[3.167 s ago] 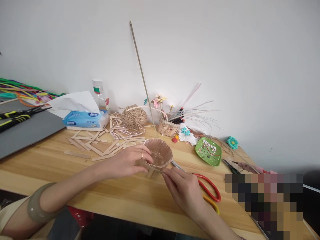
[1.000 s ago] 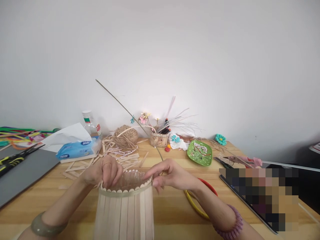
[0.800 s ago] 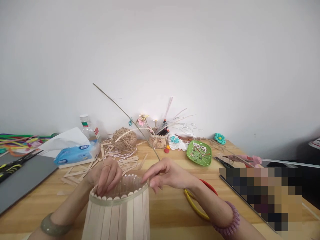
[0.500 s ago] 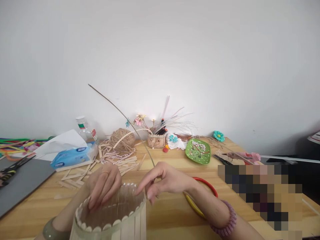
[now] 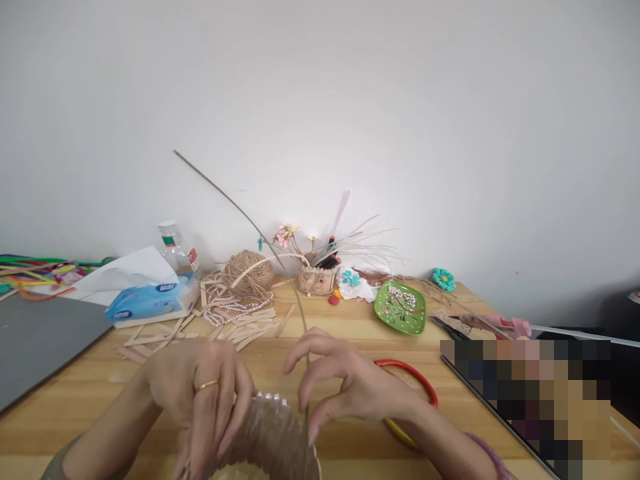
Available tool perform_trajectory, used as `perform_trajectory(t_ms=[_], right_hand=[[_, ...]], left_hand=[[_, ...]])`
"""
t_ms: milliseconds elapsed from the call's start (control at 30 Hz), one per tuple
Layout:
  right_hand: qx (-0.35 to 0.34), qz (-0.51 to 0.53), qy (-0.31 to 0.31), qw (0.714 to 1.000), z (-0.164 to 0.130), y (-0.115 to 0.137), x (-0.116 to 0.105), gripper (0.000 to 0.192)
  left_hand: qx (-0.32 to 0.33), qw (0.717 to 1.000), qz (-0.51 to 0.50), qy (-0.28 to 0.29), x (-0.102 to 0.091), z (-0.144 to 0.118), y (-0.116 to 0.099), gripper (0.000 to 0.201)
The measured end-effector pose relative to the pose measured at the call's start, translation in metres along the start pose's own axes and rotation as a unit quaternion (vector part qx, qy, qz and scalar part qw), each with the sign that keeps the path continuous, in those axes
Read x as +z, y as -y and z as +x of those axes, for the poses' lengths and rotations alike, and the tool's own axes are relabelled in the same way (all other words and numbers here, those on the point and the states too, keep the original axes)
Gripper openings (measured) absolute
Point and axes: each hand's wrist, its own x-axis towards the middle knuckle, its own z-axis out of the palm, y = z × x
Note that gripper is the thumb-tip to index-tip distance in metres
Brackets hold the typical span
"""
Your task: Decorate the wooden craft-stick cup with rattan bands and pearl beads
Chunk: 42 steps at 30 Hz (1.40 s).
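Low in front of me is a round basket (image 5: 280, 433) of pale flat sticks, with a scalloped rim and several pearl beads (image 5: 271, 398) along its far edge. My left hand (image 5: 210, 400) is closed over the basket's left side, fingers bent down; its fingertips are partly hidden. A long thin greenish strip (image 5: 250, 220) rises from the basket's right side and bends up to the left. Beside that strip my right hand (image 5: 350, 383) is open, fingers curved and apart, with the thumb close to the right rim. Whether its fingers touch the strip I cannot tell.
Loose wooden sticks (image 5: 250, 327), a twine ball (image 5: 249, 273) and a blue wipes pack (image 5: 147, 300) lie beyond my left hand. Farther back are a small wooden pot (image 5: 319, 280) and a green dish (image 5: 400, 307). Red-and-yellow-handled pliers (image 5: 415, 380) lie under my right forearm.
The basket has tilted, showing more of its inside. My left hand has come lower and nearer, and my right hand has shifted right with its fingers spreading off the rim.
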Motion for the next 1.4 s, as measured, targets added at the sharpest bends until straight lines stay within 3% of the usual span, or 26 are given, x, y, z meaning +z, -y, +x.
perform_trajectory(t_ms=[67,100,300,367,500,633,733,900,967,1067,1133,1267,1400], right_hand=[[0.031,-0.009,-0.022,0.999,-0.005,-0.003,0.000,0.027],[0.049,-0.011,-0.031,0.998,-0.007,-0.004,-0.001,0.026],[0.163,-0.001,0.033,0.986,-0.014,-0.009,-0.014,0.028],[0.199,-0.012,0.025,0.980,-0.014,-0.014,-0.016,0.031],[0.270,-0.038,-0.131,0.953,-0.012,-0.030,-0.016,0.031],[0.280,0.029,-0.262,0.923,-0.010,-0.037,-0.022,0.033],[0.281,0.047,-0.310,0.907,-0.012,-0.029,-0.029,0.047],[0.291,0.054,-0.336,0.894,-0.019,-0.010,-0.031,0.039],[0.302,0.067,-0.341,0.888,-0.022,-0.003,-0.028,0.038],[0.301,0.105,-0.330,0.888,-0.025,0.006,-0.022,0.038],[0.296,0.135,-0.311,0.893,-0.027,0.010,-0.019,0.038],[0.299,0.166,-0.278,0.897,-0.032,0.013,-0.012,0.037],[0.301,0.191,-0.246,0.902,-0.037,0.012,-0.009,0.037]], left_hand=[[-0.041,0.996,-0.032,0.071,0.004,0.000,-0.001,0.023],[-0.062,0.994,-0.039,0.079,0.005,0.000,0.000,0.025],[-0.145,0.989,0.021,0.022,0.006,-0.002,0.003,0.021],[-0.160,0.986,0.044,-0.015,0.009,0.000,0.005,0.021],[-0.157,0.976,0.111,-0.100,0.018,0.003,0.015,0.018],[-0.161,0.946,0.234,-0.155,0.026,0.004,0.030,0.019],[-0.176,0.926,0.289,-0.168,0.028,0.002,0.036,0.024],[-0.203,0.923,0.291,-0.148,0.023,0.001,0.026,0.068],[-0.210,0.920,0.268,-0.196,0.018,0.003,0.020,0.062],[-0.258,0.881,0.182,-0.352,0.011,0.012,0.017,0.042],[-0.267,0.858,0.092,-0.428,0.008,0.020,0.016,0.044],[-0.187,0.842,-0.032,-0.504,0.006,0.038,0.010,0.048],[-0.143,0.817,-0.039,-0.557,0.003,0.049,0.002,0.030]])
